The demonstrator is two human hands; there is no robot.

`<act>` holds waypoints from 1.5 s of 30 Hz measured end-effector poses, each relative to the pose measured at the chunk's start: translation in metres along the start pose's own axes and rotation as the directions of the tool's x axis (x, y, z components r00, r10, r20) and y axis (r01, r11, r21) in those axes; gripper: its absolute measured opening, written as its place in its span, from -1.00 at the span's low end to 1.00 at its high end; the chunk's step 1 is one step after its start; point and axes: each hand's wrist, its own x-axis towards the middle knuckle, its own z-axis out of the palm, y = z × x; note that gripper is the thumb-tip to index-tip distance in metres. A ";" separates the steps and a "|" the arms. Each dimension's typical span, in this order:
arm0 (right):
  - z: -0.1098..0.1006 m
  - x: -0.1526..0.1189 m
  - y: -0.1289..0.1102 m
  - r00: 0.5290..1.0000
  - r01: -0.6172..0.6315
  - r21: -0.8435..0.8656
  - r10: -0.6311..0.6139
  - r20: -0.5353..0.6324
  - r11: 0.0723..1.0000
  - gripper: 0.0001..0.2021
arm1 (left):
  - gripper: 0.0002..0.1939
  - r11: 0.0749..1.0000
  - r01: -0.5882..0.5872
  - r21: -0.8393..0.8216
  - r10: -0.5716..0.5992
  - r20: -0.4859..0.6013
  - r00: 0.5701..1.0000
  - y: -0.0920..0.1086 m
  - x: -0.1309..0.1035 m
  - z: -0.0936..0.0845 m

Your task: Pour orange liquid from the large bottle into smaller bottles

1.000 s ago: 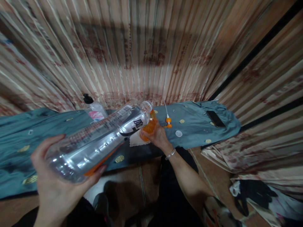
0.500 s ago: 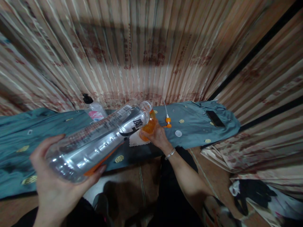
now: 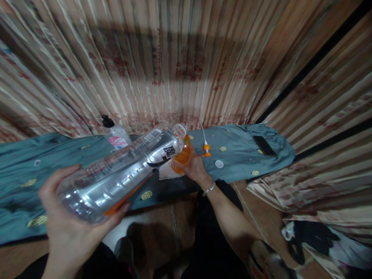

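Note:
My left hand (image 3: 75, 221) is wrapped around the base of a large clear plastic bottle (image 3: 124, 174) with a silver label. That bottle is tilted, its uncapped mouth up and to the right, over a small orange bottle (image 3: 182, 159). Closed around the orange bottle is my right hand (image 3: 193, 164), with a bracelet at the wrist. The clear bottle's neck partly hides the orange bottle's top. Under the orange bottle lies a white tissue (image 3: 167, 172). An orange pump head (image 3: 206, 148) with a dip tube lies right of my right hand, near a white round cap (image 3: 219, 164).
A clear bottle with a black pump top (image 3: 117, 136) stands behind the tilted bottle. A black phone (image 3: 264, 145) lies at the right end of the green cloth (image 3: 235, 145). Striped curtains (image 3: 174, 58) hang behind. Dark and white fabric (image 3: 316, 236) lies low at right.
Almost nothing differs. My left hand and the clear bottle have shifted very slightly to the right; my right hand stays on the orange bottle.

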 end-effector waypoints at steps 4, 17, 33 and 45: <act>0.001 0.000 0.001 1.000 0.016 0.010 -0.016 -0.009 1.000 -0.32 | 0.21 1.000 0.021 -0.002 -0.021 0.002 1.000 0.000 0.001 0.000; 0.000 0.000 0.001 1.000 -0.008 0.006 0.008 0.009 1.000 -0.27 | 0.19 1.000 0.031 0.002 -0.031 -0.011 0.999 0.006 0.002 0.000; 0.001 0.000 0.001 1.000 -0.016 0.013 0.015 0.017 1.000 -0.25 | 0.20 0.999 0.052 0.011 -0.052 -0.012 0.999 0.003 0.000 0.001; 0.001 0.000 0.002 1.000 -0.001 0.015 0.001 0.022 1.000 -0.28 | 0.22 0.998 0.059 0.010 -0.059 -0.010 0.998 0.001 -0.002 -0.001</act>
